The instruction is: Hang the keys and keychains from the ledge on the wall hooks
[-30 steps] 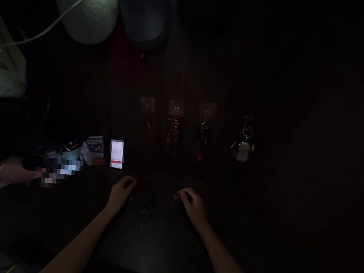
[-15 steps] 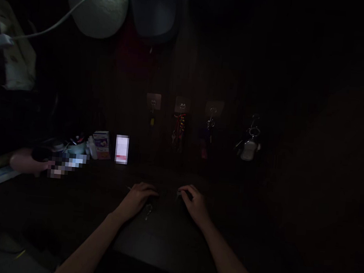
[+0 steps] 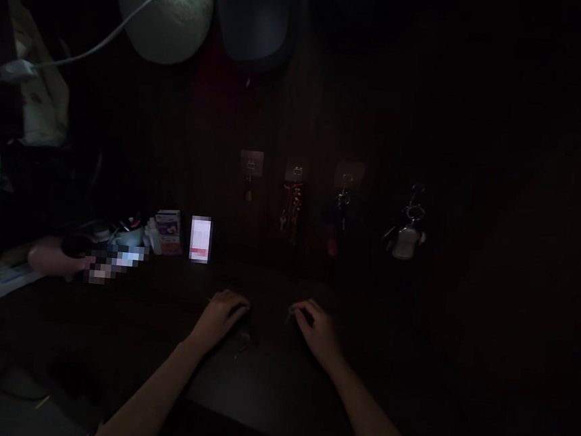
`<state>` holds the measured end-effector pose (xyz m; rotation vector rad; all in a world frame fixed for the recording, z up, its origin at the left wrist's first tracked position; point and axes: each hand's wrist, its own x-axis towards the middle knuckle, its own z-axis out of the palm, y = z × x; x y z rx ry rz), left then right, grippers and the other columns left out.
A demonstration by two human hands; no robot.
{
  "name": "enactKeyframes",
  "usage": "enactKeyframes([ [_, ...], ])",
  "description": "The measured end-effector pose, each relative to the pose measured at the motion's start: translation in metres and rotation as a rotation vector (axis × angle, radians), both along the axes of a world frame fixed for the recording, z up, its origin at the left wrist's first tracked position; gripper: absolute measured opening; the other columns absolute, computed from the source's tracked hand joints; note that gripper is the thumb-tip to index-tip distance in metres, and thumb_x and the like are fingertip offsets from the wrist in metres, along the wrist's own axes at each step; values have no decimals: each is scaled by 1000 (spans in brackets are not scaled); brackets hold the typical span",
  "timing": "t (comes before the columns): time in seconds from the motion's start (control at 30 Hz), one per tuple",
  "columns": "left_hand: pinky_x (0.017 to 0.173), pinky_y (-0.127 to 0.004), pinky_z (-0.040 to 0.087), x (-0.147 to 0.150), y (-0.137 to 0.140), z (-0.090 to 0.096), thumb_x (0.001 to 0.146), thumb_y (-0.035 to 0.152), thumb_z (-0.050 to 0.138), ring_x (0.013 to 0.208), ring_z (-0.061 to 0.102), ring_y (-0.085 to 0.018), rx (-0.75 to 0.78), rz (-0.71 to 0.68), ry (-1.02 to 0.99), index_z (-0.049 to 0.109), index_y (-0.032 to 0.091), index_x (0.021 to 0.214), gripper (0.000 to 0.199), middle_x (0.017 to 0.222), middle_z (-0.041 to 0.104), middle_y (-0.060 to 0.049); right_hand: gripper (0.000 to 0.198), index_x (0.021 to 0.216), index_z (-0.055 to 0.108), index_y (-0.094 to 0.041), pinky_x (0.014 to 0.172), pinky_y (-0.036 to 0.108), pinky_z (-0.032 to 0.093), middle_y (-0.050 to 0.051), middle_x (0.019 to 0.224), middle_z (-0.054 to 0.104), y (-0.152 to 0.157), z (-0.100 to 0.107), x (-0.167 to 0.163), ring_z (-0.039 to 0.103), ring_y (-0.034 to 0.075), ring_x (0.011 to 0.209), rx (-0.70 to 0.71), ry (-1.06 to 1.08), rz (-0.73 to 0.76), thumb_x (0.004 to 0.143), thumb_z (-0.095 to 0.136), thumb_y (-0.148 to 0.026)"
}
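Holds the bare left forearm [image 3: 160, 383] slanting in from seven o'clock and the right forearm [image 3: 370, 408] from five; curves the left hand [image 3: 220, 312] toward two, with thumb close to forefinger; pinches thumb and forefinger on the right hand [image 3: 318, 329], angled toward ten.

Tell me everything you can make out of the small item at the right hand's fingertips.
The small item looks thin and dull grey, perhaps metal, but darkness and blur hide its parts and exact shape. It sits at the thumb and finger tips of the right hand, apparently pinched, its lower end pointing toward the near side. Whether it touches the dark table cannot be told.
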<state>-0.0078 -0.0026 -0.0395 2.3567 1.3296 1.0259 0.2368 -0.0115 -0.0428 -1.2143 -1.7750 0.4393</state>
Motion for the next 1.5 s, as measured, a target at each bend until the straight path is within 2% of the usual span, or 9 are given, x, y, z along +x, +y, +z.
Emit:
enactKeyframes([
  [0.2,80,-34,46,1,-1,6,77,33,54,82,61,-19,-89,204,-218,62,24,79,13,83,67,-1,16,84,66,-25,76,30,45,2,86,66,-7,27,-21,61,18,83,-41,-18,109,79,50,-23],
  [0.33,76,-31,47,0,0,9,75,36,54,77,62,-19,-120,262,-329,62,24,75,15,78,68,0,20,89,67,-28,80,32,45,0,92,67,-7,44,-45,61,19,88,-102,-42,214,75,55,-20],
  [0.5,67,-27,47,0,2,6,73,35,55,69,62,-17,-102,273,-351,60,23,70,13,69,66,2,22,91,64,-26,81,32,46,1,93,67,8,32,-79,61,19,89,-165,74,173,70,61,-20],
  [0.67,62,-27,47,-3,7,5,72,38,56,66,62,-17,-137,326,-445,57,22,68,17,65,63,1,15,81,62,-21,72,28,47,0,79,67,14,18,-102,63,16,78,-289,308,260,67,60,-16],
  [0.9,68,-27,48,-5,7,10,73,38,52,75,63,-18,-226,195,-527,63,21,83,23,80,68,-2,17,83,60,-19,53,22,43,-5,60,57,13,15,-102,59,12,57,-444,568,240,66,57,-19],
  [1.1,62,-25,44,-3,3,13,72,43,53,65,56,-16,-238,182,-499,61,19,68,26,64,60,1,25,95,58,-20,45,20,39,-5,67,58,16,16,-97,61,11,51,-538,592,235,72,48,-24],
  [1.2,55,-22,39,-2,3,13,70,49,54,57,48,-13,-258,190,-524,56,18,60,32,56,51,3,24,95,60,-21,51,23,42,-4,68,59,16,19,-94,60,12,56,-455,480,186,75,46,-22],
  [1.33,51,-21,34,-4,5,10,70,53,53,52,42,-11,-253,202,-561,49,18,56,37,52,42,5,20,91,62,-22,82,30,44,0,91,63,10,25,-94,59,17,90,-174,285,157,74,53,-19],
  [1.5,52,-21,36,-5,6,8,70,51,54,54,43,-11,-226,183,-575,48,18,55,37,53,44,5,23,91,62,-23,85,33,41,3,95,63,0,27,-104,56,20,94,-76,32,82,69,64,-20],
])
